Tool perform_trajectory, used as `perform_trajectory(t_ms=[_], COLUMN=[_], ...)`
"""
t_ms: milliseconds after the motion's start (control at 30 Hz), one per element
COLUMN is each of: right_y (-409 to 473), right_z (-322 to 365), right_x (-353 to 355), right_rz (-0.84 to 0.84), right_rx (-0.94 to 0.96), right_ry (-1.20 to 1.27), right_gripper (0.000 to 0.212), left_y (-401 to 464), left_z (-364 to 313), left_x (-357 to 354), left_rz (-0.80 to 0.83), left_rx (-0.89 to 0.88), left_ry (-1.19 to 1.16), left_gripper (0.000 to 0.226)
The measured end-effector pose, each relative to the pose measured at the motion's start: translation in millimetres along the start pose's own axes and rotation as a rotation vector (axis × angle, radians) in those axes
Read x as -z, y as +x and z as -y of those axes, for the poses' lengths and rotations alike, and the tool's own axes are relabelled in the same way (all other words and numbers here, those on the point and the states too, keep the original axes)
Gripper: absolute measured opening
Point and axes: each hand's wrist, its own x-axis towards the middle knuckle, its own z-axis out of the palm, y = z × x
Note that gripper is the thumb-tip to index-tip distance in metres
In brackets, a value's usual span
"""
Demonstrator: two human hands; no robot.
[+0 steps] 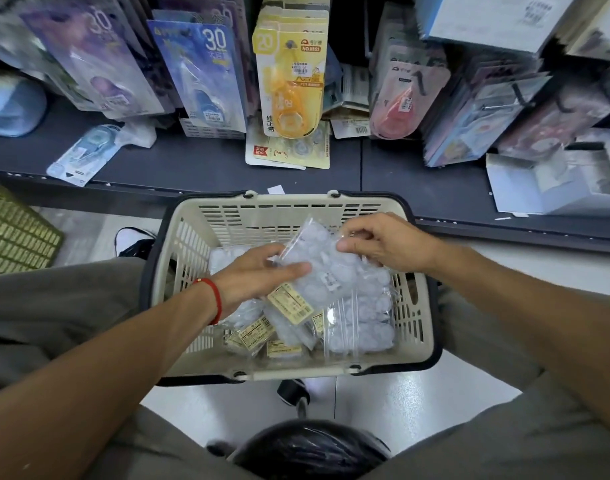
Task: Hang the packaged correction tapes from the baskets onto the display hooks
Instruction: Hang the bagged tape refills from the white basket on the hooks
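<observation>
Over the cream basket point(289, 216), both hands hold one clear packet point(322, 268), the left hand point(258, 277) at nine o'clock, the right hand point(383, 242) pinching its two o'clock corner with curled fingers point(348, 244).

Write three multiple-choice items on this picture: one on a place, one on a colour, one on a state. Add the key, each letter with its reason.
1. Where do the clear packets lie?
A. in the cream basket
B. on the dark shelf
C. on the floor

2. What colour is the band on the left wrist?
A. blue
B. red
C. green

3. What is the right hand doing?
A. hanging idle
B. pressing flat on the shelf
C. pinching the lifted clear packet

Key: A, the packets are piled inside the basket; B, the band shows red; C, its fingertips pinch the top of the lifted clear packet, which the left hand also holds.
</observation>
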Motion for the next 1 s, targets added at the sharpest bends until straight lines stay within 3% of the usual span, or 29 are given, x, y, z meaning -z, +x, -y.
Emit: perform_trajectory(t_ms=[100,167,200,267,333,400,533,633,733,800,900,1000], right_y=[0.0,-4.5,-8.9,-21.4,-32.0,-36.9,-38.3,-34.3,-28.4,-27.1,-23.7,-12.7], right_z=[1.3,-4.2,-8.1,-16.9,-22.1,-29.1,-29.6,-20.1,-9.6,-4.8,5.1,21.1], right_x=[-22.4,-32.1,-38.7,-61.9,-92.2,-112.8,-101.8,-74.4,-41.7,-28.6,-22.5,-25.3], right_rz=[-0.266,-0.357,-0.309,-0.058,0.123,0.137,-0.045,-0.259,-0.3,-0.317,-0.346,-0.352], right_rx=[-0.088,-0.232,-0.337,-0.573,-0.662,-0.647,-0.537,-0.477,-0.49,-0.456,-0.347,-0.297], right_ry=[0.166,-0.038,-0.267,-0.682,-0.772,-0.628,-0.146,0.176,0.493,0.644,0.79,0.901], right_gripper=[0.013,0.013,0.028,0.081,0.118,0.125,0.115,0.087,0.048,0.034,0.034,0.038], left_y=[4.5,6.8,7.7,10.5,11.6,12.2,13.7,14.4,15.1,16.0,15.4,10.5], left_z=[9.7,14.5,16.6,20.3,22.9,23.9,22.5,18.6,16.4,15.8,12.5,-0.4], left_x=[-3.8,-0.5,3.2,12.3,18.5,19.6,15.3,13.0,13.5,14.5,11.0,0.8], left_rz=[0.027,-0.062,-0.12,-0.227,-0.292,-0.324,-0.318,-0.324,-0.35,-0.363,-0.401,-0.401], left_rx=[-0.011,0.026,0.047,0.083,0.078,0.084,0.077,0.048,0.049,0.049,0.046,0.066], left_ry=[0.075,0.043,0.012,-0.058,-0.103,-0.139,-0.132,-0.149,-0.23,-0.29,-0.405,-0.59], left_gripper=[0.045,0.05,0.058,0.069,0.063,0.065,0.064,0.067,0.078,0.071,0.063,0.086])
